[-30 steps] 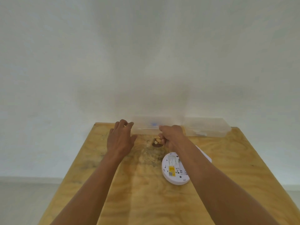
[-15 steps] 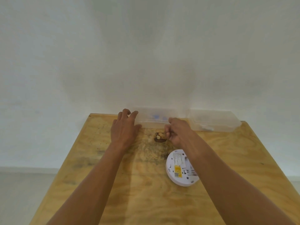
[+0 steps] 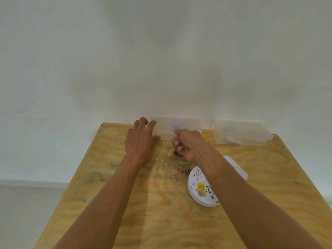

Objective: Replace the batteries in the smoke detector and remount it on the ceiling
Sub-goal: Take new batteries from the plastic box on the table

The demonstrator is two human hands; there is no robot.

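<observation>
The white round smoke detector [image 3: 198, 186] lies back side up on the wooden table [image 3: 125, 203], showing a yellow label; my right forearm crosses over it. A clear plastic box [image 3: 186, 124] with something blue inside stands at the table's back edge. My left hand [image 3: 140, 141] lies flat with fingers stretched out, the fingertips touching the box's left end. My right hand [image 3: 186, 144] hovers just in front of the box with its fingers curled in; nothing shows inside it.
A second clear plastic container [image 3: 242, 133] stands at the back right, against the white wall. A small dark spot [image 3: 177, 154] on the wood sits under my right hand. The table's left edge drops to the floor.
Both hands have moved forward to the clear box. The left fingertips now touch its left end, and the right hand has passed over the dark spot.
</observation>
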